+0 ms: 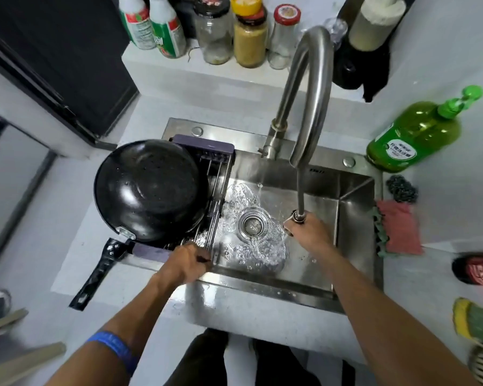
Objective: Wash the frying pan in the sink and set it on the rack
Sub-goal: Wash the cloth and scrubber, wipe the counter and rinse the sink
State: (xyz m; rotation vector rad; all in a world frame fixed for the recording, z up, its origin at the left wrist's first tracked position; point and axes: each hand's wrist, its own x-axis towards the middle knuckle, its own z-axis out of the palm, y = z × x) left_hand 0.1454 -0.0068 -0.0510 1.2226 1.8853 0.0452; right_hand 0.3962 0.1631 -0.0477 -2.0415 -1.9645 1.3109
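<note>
**A:** Black frying pan, head view: upside down on the purple-framed drying rack across the left end of the stainless sink. Droplets bead on its base. Handle sticks out over the near-left counter. Entry: pan reads as washed and already racked.

**B:** Hands?

**A:** Right hand is curled round the pull-out spray head, whose hose hangs from the gooseneck faucet. Water is running; a sheet of it spreads round the drain. Left hand sits at the rack's near edge, fingers bent over the wire bars. Blur there, so whether it grips or merely rests on them I cannot tell.

**B:** Step in hand?

**A:** Judgement: tail end, rinsing out the basin rather than the pan.

**B:** Next move?

**A:** Probably feeding the spray head back into the spout and shutting off the tap. Care needed not to jog the rack, since the pan overhangs it.

**B:** Surroundings?

**A:** Green dish-soap bottle, dark scourer, pink cloth at right.
</note>
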